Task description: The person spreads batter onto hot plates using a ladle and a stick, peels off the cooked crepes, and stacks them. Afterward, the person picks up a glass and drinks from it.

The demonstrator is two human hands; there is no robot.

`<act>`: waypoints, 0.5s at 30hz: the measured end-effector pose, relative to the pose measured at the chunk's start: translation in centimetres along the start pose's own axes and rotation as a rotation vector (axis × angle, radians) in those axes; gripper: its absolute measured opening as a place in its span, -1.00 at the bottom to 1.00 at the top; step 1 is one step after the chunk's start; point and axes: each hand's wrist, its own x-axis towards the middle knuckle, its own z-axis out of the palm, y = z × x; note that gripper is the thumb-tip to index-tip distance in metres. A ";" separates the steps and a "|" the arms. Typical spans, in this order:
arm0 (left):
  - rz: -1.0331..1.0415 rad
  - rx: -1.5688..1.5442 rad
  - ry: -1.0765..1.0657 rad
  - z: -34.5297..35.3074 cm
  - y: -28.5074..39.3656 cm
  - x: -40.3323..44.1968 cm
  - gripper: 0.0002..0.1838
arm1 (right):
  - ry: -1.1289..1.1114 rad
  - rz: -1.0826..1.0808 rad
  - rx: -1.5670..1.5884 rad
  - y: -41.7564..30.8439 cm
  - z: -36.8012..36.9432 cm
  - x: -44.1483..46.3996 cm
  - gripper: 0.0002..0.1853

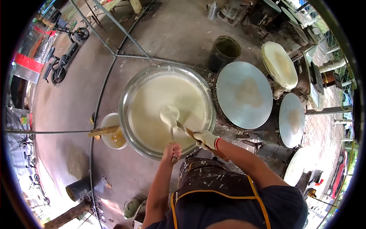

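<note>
A wide metal basin (126, 101) in front of me holds creamy white liquid (156, 91). My bare left hand (172, 152) is closed round the handle of a ladle (169, 115) at the basin's near rim. The ladle's pale, coated bowl is over the middle of the liquid; I cannot tell how deep it sits. My right hand (206, 139), in a white knit glove with a red cuff, grips a flat wooden spatula (185, 129). The spatula's tip points at the ladle and lies close to its bowl; whether they touch is unclear.
Large round flat plates (232, 95) stand on the right, with a pale oblong tray (280, 65) beyond. A dark bucket (225, 51) is behind the basin. On the left is a white bucket (107, 124) with a wooden stick (100, 131) across it. Metal pipes (133, 57) and a hose cross the floor.
</note>
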 end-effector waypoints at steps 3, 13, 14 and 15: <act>0.162 -0.073 -0.233 9.6 2.4 -5.8 -0.92 | -0.009 -0.193 0.172 -5.6 3.4 -3.7 -0.79; 0.750 0.697 -0.380 22.1 5.5 -17.3 -0.90 | -0.330 -0.766 0.212 -13.2 3.3 -18.9 -0.57; 0.734 0.735 -0.229 22.0 4.7 -17.5 -0.91 | -0.288 -0.777 0.221 -12.2 2.7 -19.6 -0.59; 0.711 0.775 -0.087 21.8 3.5 -17.4 -0.91 | -0.146 -0.749 0.240 -11.2 2.4 -20.5 -0.67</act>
